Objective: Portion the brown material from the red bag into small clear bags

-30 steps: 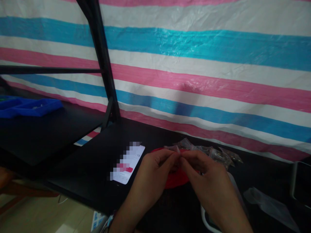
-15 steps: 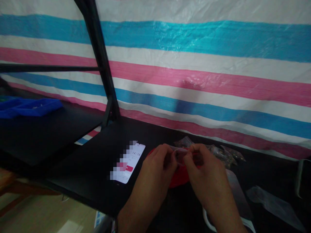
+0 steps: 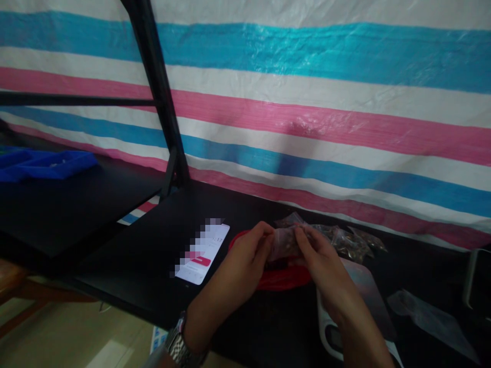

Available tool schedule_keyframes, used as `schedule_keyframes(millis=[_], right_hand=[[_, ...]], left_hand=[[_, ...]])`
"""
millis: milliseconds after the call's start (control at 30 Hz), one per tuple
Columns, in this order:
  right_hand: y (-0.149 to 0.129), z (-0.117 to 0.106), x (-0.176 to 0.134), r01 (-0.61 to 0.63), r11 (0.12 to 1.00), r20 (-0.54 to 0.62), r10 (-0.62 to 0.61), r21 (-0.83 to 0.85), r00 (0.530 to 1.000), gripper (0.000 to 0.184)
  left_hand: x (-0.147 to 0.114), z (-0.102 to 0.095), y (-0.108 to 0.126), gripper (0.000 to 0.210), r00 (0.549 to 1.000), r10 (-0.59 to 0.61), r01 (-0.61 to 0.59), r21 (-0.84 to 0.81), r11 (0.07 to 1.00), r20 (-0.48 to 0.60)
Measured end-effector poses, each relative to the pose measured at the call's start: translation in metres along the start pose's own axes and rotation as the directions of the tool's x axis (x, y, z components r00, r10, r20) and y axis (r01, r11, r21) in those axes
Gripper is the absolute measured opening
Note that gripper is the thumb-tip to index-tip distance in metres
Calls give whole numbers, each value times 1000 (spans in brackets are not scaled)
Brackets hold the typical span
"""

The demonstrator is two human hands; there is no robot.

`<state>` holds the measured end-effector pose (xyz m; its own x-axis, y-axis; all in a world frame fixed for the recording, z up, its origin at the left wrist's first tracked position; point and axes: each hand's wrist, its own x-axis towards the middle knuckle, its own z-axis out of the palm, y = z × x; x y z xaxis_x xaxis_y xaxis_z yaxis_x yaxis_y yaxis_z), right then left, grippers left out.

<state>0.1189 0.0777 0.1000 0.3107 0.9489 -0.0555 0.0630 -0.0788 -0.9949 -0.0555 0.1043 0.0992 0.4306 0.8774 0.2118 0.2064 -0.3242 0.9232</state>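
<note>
A small clear plastic bag (image 3: 284,243) is stretched between my two hands, above a red tray or dish (image 3: 282,280). My left hand (image 3: 251,255) pinches the bag's left edge. On the other side, my right hand (image 3: 319,250) grips its right edge between thumb and fingers. What the bag holds is too dim to make out. Just behind my right hand lie several clear bags with small brownish pieces (image 3: 351,244). Under my right forearm sits a white device like a small scale (image 3: 368,286), with a dark display at its front.
A lit phone (image 3: 205,255) lies left of my hands on the black table (image 3: 146,266). An empty-looking clear bag (image 3: 429,319) is at the right. Blue trays (image 3: 57,164) stand far left, past a black metal post (image 3: 155,87). Striped plastic sheeting (image 3: 307,112) hangs behind.
My hands have turned and moved slightly apart, so the bag between them now shows flat. More of the scale-like device and of my left wrist's watch is visible.
</note>
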Motion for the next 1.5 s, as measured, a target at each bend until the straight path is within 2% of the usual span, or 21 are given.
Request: schedule_keyframes(millis=[100,167,267,333,400,500,567,633,733,867,1100,1233,1433,1500], right_hand=[[2,-3,4,83,995,-15,-84,-58,996,52],[3,-5,6,147,973,-61,-160,-175,985,45],[5,-5,8,192,921,-138,-250,-340,958,39],[5,-3,7,217,898,-120,-281,-383,952,38],[3,1,4,232,900,-51,-269,-370,962,39],[0,8,-1,226,918,21,-232,-325,973,42],[-2,14,-4,228,922,22,-233,-312,972,43],[-3,19,-6,237,924,24,-241,-301,970,45],[-3,24,-7,244,948,73,-233,-206,970,51],[2,22,-7,260,965,149,-252,-40,956,59],[5,25,-8,303,946,125,-290,-112,949,50],[5,29,-9,330,931,47,-326,-157,944,49],[14,28,-5,343,903,19,-351,-259,936,49],[15,29,-4,343,903,24,-349,-258,937,51]], left_hand=[[1,-4,-8,24,1000,-7,2,214,977,22],[0,-8,-11,21,999,1,-18,347,938,50],[-6,-13,-15,16,997,20,-54,454,889,79],[-11,-15,-18,27,994,63,-98,491,866,87],[-15,-15,-21,43,992,102,-129,510,851,80],[-18,-13,-21,64,991,110,-135,488,862,81],[-17,-12,-19,68,989,102,-138,428,893,107],[-14,-13,-15,56,987,95,-134,334,933,131],[-8,-14,-12,29,994,48,-67,209,976,97],[-2,-16,-14,31,1000,23,-25,164,986,17],[-3,-12,-17,43,994,91,-93,31,995,64],[-2,-11,-17,46,995,102,-103,65,993,20],[1,-5,-18,47,993,69,-55,142,988,-94],[0,-3,-18,47,994,72,-61,134,989,-82]])
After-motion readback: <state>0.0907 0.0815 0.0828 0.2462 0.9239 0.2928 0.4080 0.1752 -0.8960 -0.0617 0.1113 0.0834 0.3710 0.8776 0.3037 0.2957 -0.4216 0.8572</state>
